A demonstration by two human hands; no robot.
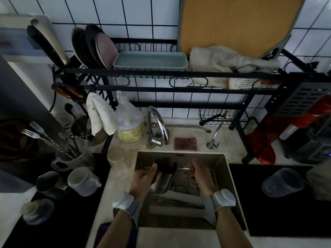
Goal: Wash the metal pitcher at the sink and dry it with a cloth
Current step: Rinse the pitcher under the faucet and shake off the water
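Pitcher [163,179] held inside sink [217,163], left of centre, tilted, dark mouth turned toward far wall. Left hand [143,179] wrapped round its left side, fingers clamped on metal body, thumb up near rim. Right hand [199,174] kept apart from pitcher, in right half of sink, fingers curled inward; whether anything is pinched cannot be told. Tap [157,122] mounted just beyond far rim. Sponge [185,144] laid right of tap. White cloth [101,115] hung on rack [161,74], far left.
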